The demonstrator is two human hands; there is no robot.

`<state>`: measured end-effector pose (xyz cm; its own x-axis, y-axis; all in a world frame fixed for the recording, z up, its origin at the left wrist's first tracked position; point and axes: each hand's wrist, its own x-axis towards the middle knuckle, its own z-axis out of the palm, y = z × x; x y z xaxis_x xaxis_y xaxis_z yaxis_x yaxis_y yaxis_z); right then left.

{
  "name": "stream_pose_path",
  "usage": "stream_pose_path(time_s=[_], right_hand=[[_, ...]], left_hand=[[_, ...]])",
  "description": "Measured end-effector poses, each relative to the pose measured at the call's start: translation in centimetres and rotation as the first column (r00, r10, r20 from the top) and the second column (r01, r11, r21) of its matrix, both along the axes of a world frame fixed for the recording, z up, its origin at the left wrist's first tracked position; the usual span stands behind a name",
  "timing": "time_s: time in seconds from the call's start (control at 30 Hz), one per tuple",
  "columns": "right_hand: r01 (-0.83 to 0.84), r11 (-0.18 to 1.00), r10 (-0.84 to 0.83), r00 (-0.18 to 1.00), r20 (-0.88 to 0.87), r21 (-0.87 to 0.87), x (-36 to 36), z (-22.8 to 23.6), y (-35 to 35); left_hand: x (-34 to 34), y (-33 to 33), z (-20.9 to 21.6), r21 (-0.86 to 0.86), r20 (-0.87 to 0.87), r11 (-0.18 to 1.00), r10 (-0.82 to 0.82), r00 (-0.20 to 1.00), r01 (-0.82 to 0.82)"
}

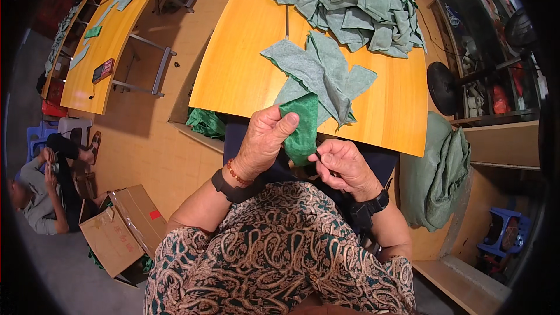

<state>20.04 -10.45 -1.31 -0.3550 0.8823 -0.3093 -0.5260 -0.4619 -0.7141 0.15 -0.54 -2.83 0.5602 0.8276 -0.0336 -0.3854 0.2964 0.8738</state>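
My left hand is closed on a bright green velvety cloth piece, its thumb lying on the front face. At the lower right edge of that cloth, the fingers of my right hand pinch a small dark thing, too little of which shows to name. Just beyond my hands, several grey-green cloth pieces lie crossed over each other on the yellow table. Behind them a thin dark rod rests on the tabletop, its near end by the loose pieces.
A big heap of grey-green cloth pieces covers the table's far end. On the right are a black fan and a bulging green sack. To the left stand a cardboard box, a seated person and another yellow table.
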Motion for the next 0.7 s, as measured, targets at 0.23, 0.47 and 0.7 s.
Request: stream_pose_path(time_s=[0.23,0.47,0.7], right_hand=[[-0.029,0.996,0.012,0.979,0.203,0.081,-0.3,0.8,1.0],[0.080,0.966,-0.218,0.765,0.606,0.246,3.0,2.9,0.7],[0.013,0.868,-0.477,0.301,0.826,0.496,4.8,1.4,6.3]], left_hand=[[-0.3,-0.2,1.5,0.170,-0.145,0.981,0.114,0.983,-0.089],[-7.5,3.9,4.0,0.036,0.209,0.852,0.505,0.838,-0.522],[-17.5,7.3,-2.8,0.029,-0.056,0.465,0.885,0.463,-0.885]])
